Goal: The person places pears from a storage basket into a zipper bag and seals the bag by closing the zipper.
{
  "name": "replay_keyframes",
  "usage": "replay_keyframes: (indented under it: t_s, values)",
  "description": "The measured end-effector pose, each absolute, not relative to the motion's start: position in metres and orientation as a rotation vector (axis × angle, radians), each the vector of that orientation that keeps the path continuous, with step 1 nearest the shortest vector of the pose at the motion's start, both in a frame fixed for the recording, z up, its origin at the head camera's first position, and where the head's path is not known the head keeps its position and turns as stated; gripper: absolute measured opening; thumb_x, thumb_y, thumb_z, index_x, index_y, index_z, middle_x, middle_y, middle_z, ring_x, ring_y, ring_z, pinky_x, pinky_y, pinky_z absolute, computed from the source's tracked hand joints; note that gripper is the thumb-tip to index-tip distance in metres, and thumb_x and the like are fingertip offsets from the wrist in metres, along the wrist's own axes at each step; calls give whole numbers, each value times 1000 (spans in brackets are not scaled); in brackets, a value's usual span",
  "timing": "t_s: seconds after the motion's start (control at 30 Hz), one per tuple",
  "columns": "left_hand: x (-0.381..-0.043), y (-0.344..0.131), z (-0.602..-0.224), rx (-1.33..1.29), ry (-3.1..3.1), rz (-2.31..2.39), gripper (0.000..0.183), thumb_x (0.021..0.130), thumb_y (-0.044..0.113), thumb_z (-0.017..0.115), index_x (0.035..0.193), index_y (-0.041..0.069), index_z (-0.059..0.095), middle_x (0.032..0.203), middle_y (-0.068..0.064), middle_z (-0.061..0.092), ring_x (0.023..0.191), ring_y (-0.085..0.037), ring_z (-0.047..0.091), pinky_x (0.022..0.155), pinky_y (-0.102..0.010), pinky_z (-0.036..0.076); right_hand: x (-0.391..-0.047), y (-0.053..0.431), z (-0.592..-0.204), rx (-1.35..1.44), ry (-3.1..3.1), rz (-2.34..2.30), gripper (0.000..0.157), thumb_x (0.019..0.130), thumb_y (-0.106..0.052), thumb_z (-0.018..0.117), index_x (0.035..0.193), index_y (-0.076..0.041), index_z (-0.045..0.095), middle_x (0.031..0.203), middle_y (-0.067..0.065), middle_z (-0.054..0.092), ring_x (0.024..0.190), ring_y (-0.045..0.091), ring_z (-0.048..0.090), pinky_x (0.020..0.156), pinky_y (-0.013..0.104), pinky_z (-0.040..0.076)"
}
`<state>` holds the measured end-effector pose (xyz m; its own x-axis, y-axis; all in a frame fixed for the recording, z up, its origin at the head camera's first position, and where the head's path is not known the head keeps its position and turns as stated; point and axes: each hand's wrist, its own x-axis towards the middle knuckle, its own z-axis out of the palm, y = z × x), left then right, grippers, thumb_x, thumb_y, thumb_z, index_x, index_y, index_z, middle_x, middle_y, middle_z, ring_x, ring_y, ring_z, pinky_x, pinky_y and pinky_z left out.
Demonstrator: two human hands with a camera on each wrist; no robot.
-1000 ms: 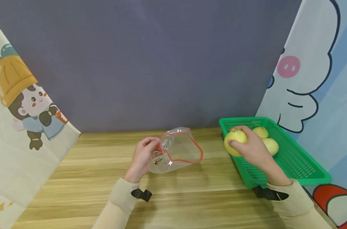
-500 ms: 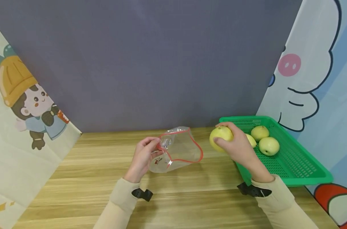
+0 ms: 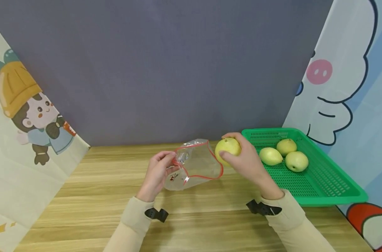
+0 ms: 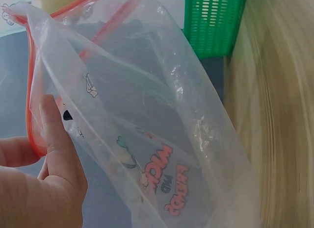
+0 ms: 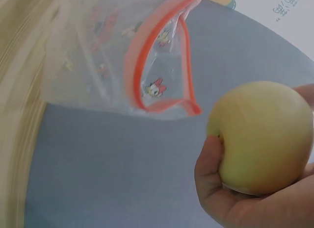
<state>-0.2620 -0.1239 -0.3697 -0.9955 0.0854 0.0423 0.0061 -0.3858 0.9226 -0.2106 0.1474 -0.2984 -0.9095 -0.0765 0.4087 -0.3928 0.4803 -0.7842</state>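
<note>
A clear zip bag (image 3: pixel 197 164) with a red-edged mouth is spread open above the wooden table. My left hand (image 3: pixel 157 171) pinches its rim on the left side, and the mouth gapes toward the right. Cartoon figures and red lettering show on the film in the left wrist view, where the bag (image 4: pixel 147 115) hangs past my fingers (image 4: pixel 54 125). In my right hand (image 3: pixel 247 161) is a round yellow-green pear (image 3: pixel 228 148), gripped between thumb and fingers. The pear overlaps the bag's right rim in the head view; the right wrist view shows the pear (image 5: pixel 265 135) outside the mouth.
A green plastic basket (image 3: pixel 323 189) stands on the right of the table (image 3: pixel 115 182), with 3 more pears (image 3: pixel 296 161) in it. A grey panel (image 3: pixel 165 77) rises behind the table. Printed cartoon sheets hang on the left and right.
My right hand has carried the pear leftward from over the basket to the bag's mouth, uncovering the pears in the basket. The left hand and bag have stayed nearly still.
</note>
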Motion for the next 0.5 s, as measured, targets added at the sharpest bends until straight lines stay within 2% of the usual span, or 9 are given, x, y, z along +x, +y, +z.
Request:
replay_keyframes:
  t_s: [0.33, 0.5]
  values:
    - [-262, -125, -368, 128, 1708, 2577, 23, 99, 5, 63, 115, -12, 58, 89, -9, 65, 72, -16, 66, 69, -29, 63, -214, 130, -303, 433, -2404, 1430, 43, 86, -16, 73, 127, -12, 60, 108, 15, 62, 79, 24, 58, 61, 35, 54]
    - [-262, -125, -369, 133, 1710, 2575, 23, 99, 6, 64, 114, -11, 59, 89, -9, 65, 73, -16, 66, 69, -29, 63, -216, 124, -307, 461, -2400, 1437, 44, 86, -15, 73, 128, -11, 60, 113, 14, 62, 80, 25, 58, 62, 35, 54]
